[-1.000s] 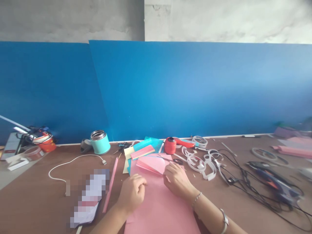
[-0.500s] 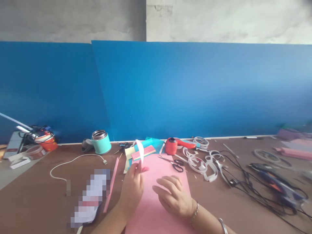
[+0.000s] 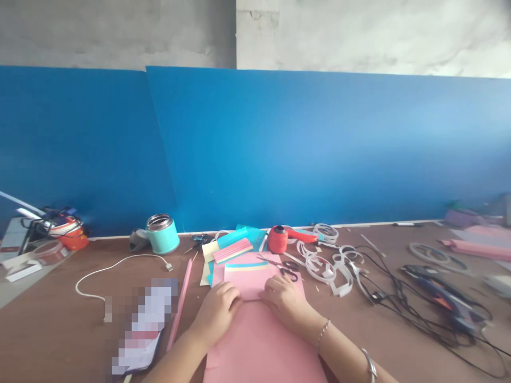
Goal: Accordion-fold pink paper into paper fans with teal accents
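Observation:
A small pink paper piece (image 3: 248,286) with blue and cream bands along its far edge lies over a larger pink sheet (image 3: 265,346). My left hand (image 3: 219,308) closes on its near left corner, the thumb hidden beneath the curled fingers. At the near right corner, my right hand (image 3: 285,304) grips the same piece with bent fingers. Black-handled scissors (image 3: 289,271) rest just beyond my right hand, their blades over the pink paper. Behind the piece lie folded pink strips (image 3: 233,251) on blue and cream paper.
Left of the sheet are a thin pink strip (image 3: 181,303), a pixelated phone (image 3: 146,330), a white cable (image 3: 115,260) and a turquoise container (image 3: 163,234). A red device (image 3: 278,239), white tape coils (image 3: 321,266), black cables (image 3: 399,303) and a glue gun (image 3: 443,303) lie to the right.
My left hand has lowered, and the pale strip seen standing up from it is gone from view. The banded pink piece now lies flat. My right hand has closed on its right corner.

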`<move>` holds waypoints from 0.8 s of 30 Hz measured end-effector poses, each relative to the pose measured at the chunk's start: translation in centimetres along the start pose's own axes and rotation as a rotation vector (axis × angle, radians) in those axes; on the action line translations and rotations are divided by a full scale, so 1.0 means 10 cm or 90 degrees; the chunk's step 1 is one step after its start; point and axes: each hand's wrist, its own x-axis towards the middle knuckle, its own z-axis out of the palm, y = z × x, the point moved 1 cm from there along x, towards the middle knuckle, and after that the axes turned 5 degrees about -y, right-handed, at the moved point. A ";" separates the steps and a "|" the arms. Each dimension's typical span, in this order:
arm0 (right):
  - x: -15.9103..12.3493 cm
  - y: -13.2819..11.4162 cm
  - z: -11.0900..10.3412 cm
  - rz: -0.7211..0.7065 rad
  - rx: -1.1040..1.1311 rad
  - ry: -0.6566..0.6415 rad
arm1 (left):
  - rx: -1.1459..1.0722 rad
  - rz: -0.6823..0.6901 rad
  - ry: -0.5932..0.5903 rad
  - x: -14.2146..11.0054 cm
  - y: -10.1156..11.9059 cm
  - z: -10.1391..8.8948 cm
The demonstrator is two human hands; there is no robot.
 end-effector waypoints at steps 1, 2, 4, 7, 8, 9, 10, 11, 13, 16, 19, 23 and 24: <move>-0.01 0.01 -0.01 0.021 0.037 -0.015 | -0.008 -0.002 0.000 -0.01 -0.01 -0.01; -0.02 0.02 -0.02 0.044 0.079 -0.028 | -0.012 -0.003 0.000 -0.01 -0.03 -0.02; -0.02 0.04 -0.05 0.096 0.161 -0.040 | -0.013 -0.002 -0.001 -0.01 -0.05 -0.01; -0.01 0.09 -0.08 0.166 0.252 -0.031 | -0.011 -0.006 0.001 -0.01 -0.08 0.00; 0.00 0.11 -0.08 0.180 0.269 -0.026 | -0.014 -0.012 0.004 -0.01 -0.09 -0.01; 0.00 0.12 -0.08 0.186 0.282 -0.023 | -0.019 -0.020 0.007 -0.01 -0.10 -0.01; 0.01 0.14 -0.08 0.190 0.291 -0.021 | -0.023 -0.028 0.011 -0.01 -0.11 -0.01; 0.01 0.15 -0.07 0.196 0.295 -0.019 | -0.026 -0.038 0.015 0.00 -0.12 -0.01; 0.02 0.16 -0.04 0.217 0.293 -0.007 | -0.026 -0.058 0.027 0.02 -0.16 -0.01; 0.03 0.19 0.00 0.260 0.281 0.009 | -0.011 -0.083 0.051 0.04 -0.23 0.02; 0.04 0.21 0.03 0.290 0.268 0.009 | 0.009 -0.108 0.064 0.05 -0.29 0.05; 0.05 0.22 0.03 0.322 0.249 0.013 | 0.036 -0.153 0.051 0.05 -0.28 0.05; 0.06 0.23 0.03 0.327 0.245 0.011 | 0.044 -0.167 0.046 0.05 -0.26 0.04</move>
